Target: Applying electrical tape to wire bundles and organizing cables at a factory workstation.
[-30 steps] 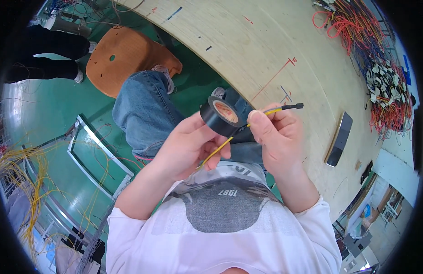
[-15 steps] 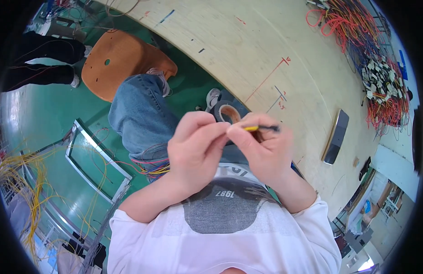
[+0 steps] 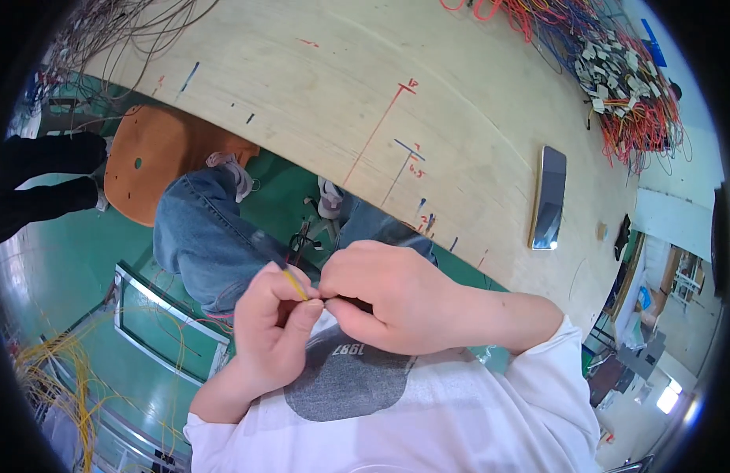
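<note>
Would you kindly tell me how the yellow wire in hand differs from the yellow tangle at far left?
The yellow wire shows one short, straight stretch; the yellow tangle shows many curving strands. The left hand grips the yellow wire, while the yellow tangle sits apart from it. Both are yellow.

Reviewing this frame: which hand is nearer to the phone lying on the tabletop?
Right. The right hand is left of the phone and closer to the person's body; the left hand, with a yellow wire, is farther left.

Yellow wire (image 3: 296, 286), orange chair (image 3: 162, 142), blue jeans (image 3: 211, 240), grey-patched white shirt (image 3: 475, 410).
</note>
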Demonstrator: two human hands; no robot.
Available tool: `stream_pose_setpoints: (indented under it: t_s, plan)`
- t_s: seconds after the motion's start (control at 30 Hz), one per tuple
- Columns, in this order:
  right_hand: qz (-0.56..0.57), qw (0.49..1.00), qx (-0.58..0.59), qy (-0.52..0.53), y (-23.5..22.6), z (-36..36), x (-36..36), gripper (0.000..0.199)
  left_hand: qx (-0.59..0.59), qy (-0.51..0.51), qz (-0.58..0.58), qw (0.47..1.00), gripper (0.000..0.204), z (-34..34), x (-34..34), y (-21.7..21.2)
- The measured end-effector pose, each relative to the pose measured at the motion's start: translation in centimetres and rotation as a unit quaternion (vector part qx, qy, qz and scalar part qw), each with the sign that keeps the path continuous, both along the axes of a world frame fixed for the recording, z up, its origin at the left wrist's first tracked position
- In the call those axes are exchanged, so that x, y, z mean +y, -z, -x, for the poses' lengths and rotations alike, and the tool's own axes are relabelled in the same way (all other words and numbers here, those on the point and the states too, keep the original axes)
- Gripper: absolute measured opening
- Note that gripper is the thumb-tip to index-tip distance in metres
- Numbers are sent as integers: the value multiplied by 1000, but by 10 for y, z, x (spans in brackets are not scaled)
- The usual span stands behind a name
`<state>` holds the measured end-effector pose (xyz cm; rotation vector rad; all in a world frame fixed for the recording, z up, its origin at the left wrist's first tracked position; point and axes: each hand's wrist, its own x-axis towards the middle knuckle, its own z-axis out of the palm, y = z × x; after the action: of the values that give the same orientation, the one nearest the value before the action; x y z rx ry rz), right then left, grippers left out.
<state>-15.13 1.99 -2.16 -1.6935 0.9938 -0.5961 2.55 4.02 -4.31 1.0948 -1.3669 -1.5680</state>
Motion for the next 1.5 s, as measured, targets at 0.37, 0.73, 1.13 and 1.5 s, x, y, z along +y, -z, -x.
stream_pose_setpoints:
  t_s: [0.37,0.73,1.13,1.5]
  plan:
    - [-99,991,-17,-90,-11,17,5,16,-162,249,13,955,13,0,-15,-22]
    - [-239,965,-93,61,-22,103,-4,9,300,81,-153,938,15,-54,-10,-42]
    - [324,814,408,256,57,138,-50,27,191,53,-176,964,17,-13,-33,-10]
    - [-141,968,-139,156,-11,62,-29,34,158,98,-262,947,27,23,-35,-2]
